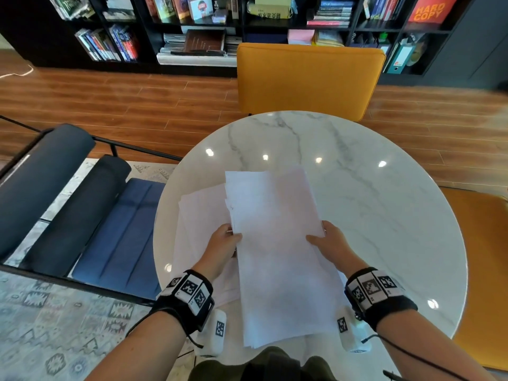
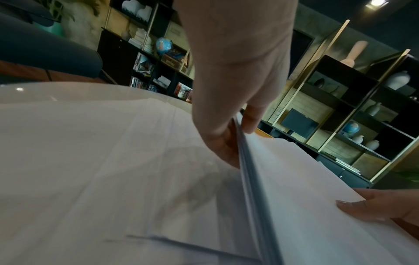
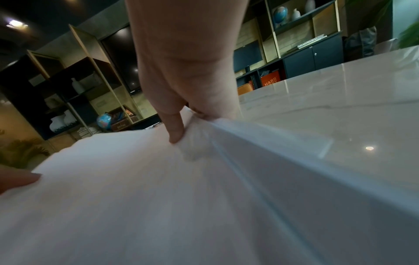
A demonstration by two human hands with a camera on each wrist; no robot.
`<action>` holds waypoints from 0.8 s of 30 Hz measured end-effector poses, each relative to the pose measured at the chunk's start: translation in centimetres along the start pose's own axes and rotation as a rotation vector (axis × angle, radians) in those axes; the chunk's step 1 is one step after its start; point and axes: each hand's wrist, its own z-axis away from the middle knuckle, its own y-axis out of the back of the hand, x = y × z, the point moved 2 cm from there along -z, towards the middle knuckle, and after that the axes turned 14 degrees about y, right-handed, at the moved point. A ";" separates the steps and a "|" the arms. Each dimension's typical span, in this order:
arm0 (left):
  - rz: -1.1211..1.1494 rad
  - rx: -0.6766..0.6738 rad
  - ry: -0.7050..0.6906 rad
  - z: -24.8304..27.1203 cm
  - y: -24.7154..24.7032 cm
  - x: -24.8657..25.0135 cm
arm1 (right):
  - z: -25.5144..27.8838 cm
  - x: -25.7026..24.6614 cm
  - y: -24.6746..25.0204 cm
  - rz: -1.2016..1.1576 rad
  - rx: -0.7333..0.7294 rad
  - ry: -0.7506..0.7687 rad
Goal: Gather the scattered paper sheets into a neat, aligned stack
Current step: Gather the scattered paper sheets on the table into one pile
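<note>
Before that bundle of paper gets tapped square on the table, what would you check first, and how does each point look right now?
1. Left hand grips the held stack at its left edge: ok.
2. Right hand pinches its right edge: ok.
3. Stack edges flush: not ok, far corners fan out.
4. All sheets gathered: not ok, loose sheets lie underneath on the left.
5. Marble table bare beside the stack: ok.
6. Sheet count: cannot tell.
</note>
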 end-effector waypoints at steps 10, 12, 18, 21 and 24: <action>0.040 0.360 0.133 -1.3 4.3 -1.6 | -0.7 -0.3 -1.0 0.234 -0.024 -0.014; 0.001 0.344 0.156 -1.7 4.1 -1.2 | -0.8 -0.5 -1.4 0.259 -0.031 -0.004; -0.079 0.310 0.150 -4.1 3.8 -1.5 | -1.2 -1.4 -2.4 0.262 -0.064 0.008; -0.106 0.256 0.098 -1.7 2.3 0.1 | -1.2 -1.7 -3.2 0.257 -0.103 0.005; -0.058 0.214 0.000 -1.2 1.3 0.4 | -0.8 -1.9 -4.0 0.253 -0.147 0.010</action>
